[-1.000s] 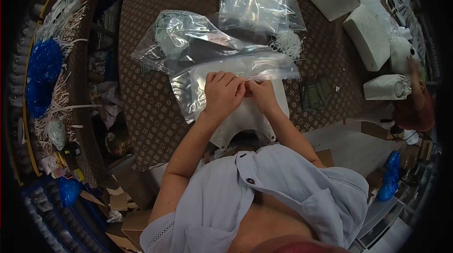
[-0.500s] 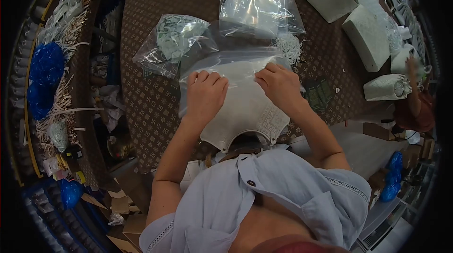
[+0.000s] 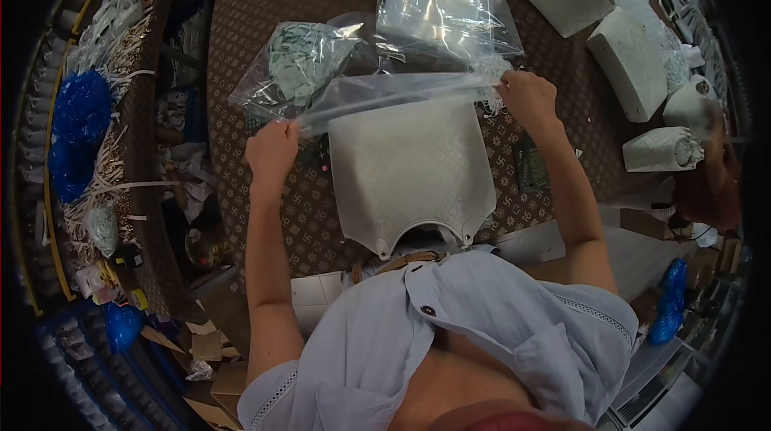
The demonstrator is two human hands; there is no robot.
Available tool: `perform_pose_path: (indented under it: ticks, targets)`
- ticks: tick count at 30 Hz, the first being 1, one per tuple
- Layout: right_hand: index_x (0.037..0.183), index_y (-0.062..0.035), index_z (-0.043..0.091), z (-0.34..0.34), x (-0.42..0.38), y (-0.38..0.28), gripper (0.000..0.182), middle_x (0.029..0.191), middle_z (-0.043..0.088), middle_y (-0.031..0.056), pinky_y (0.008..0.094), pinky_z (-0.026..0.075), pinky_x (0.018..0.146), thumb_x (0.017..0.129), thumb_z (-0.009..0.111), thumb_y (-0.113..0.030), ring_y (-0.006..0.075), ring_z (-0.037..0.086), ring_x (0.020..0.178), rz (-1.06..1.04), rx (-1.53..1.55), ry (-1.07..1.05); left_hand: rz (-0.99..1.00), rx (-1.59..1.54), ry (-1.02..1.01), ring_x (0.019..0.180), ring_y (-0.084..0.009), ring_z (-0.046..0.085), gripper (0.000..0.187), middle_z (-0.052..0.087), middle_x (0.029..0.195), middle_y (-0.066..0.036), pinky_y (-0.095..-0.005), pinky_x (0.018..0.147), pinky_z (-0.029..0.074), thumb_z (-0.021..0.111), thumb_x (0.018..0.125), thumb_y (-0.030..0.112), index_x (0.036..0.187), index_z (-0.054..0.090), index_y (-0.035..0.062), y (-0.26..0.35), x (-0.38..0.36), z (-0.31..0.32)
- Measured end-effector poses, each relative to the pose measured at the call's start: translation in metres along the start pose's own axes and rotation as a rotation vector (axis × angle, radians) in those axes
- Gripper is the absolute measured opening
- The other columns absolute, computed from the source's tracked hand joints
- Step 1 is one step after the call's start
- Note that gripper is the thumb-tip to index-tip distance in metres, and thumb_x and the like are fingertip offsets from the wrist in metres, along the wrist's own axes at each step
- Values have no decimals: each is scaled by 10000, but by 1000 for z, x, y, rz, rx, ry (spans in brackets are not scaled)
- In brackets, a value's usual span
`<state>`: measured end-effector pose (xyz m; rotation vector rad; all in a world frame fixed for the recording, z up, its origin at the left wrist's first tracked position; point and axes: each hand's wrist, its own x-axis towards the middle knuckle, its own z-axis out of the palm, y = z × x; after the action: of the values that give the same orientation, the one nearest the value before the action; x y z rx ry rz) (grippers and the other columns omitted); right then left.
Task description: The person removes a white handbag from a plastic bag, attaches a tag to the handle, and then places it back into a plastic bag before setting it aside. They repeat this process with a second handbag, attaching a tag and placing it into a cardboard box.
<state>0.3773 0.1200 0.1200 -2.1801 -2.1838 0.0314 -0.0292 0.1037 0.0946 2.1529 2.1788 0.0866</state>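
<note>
A clear plastic bag (image 3: 401, 92) is stretched between my two hands, over the far end of a white handbag (image 3: 411, 174). My left hand (image 3: 273, 151) pinches the bag's left corner. At its right corner, slightly farther off, my right hand (image 3: 528, 97) grips the plastic. The white handbag lies flat in front of my body, its curved cut-out edge nearest me and its lower part uncovered by plastic.
On the patterned table (image 3: 265, 190) lie a bag of green-and-white packets (image 3: 301, 65), a stack of clear bags (image 3: 438, 9) and a dark green packet pile (image 3: 530, 166). White handbags (image 3: 630, 61) stand at the right, near another person's arm (image 3: 713, 150).
My hands have moved apart to the left and right, drawing the plastic bag taut. The plastic that lay over the white handbag has pulled back toward its far end.
</note>
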Motion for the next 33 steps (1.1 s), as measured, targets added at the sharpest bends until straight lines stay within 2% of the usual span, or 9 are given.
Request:
perform_pose_path:
  ticks: [4,6,7,11,18,24,27,31,33]
  targets:
    - [899,-67,641,-27,13,-5,227,757,648,102,397,477,570,887,548,-274,267,629,648,76,79,367,-69,-508,476,667,-279,604,207,636,896,-43,-410,576,462,531,895,228,994,652,92,27,14,-34]
    - [1044,-63,634,-25,13,-2,277,707,631,74,305,453,506,928,501,-277,158,621,628,-62,819,849,115,-986,1035,627,-210,609,288,647,901,-73,-314,519,463,500,924,223,1132,581,41,35,10,-34]
    - [1044,-63,634,-13,12,1,277,707,631,74,305,453,506,928,501,-277,158,621,628,-59,819,852,120,-986,1034,627,-210,609,288,647,901,-73,-314,519,463,500,924,223,1132,581,41,44,11,-25]
    - [1152,-55,586,50,14,2,277,878,635,38,225,458,524,931,499,-198,99,609,659,426,1462,109,-626,-1770,174,723,-137,639,336,612,1092,-65,-203,440,436,524,915,138,1238,495,51,51,31,52]
    - [1101,-57,583,135,35,5,301,1022,623,55,221,488,643,908,527,-280,138,613,833,512,2158,-19,-689,-1974,70,871,-186,648,340,633,1031,-70,-257,606,524,571,895,143,1212,515,35,35,60,131]
    - [1101,-39,591,149,-1,1,427,1017,620,63,300,465,781,933,449,-405,159,588,896,622,1809,-433,-574,-1909,-135,895,-147,619,273,641,1013,-66,-270,732,515,602,879,147,1110,599,2,28,22,147]
    - [1072,-28,611,150,-15,-3,503,986,623,58,283,451,765,930,417,-470,150,575,868,625,1589,-335,-594,-1892,-85,847,-129,607,300,645,995,-59,-259,728,499,599,887,200,1090,608,-21,26,7,141]
    - [1096,16,591,191,-22,23,525,947,623,62,298,451,751,933,418,-452,154,572,842,668,1526,-331,-503,-1217,-79,781,-188,607,286,655,937,-84,-281,705,477,565,897,242,1071,619,21,30,2,122]
    - [1130,-18,582,223,-22,36,474,918,643,96,325,460,743,930,423,-417,199,598,805,433,970,-81,-382,-864,-70,761,-217,602,265,653,913,-96,-292,697,471,551,898,242,1056,626,42,38,2,115]
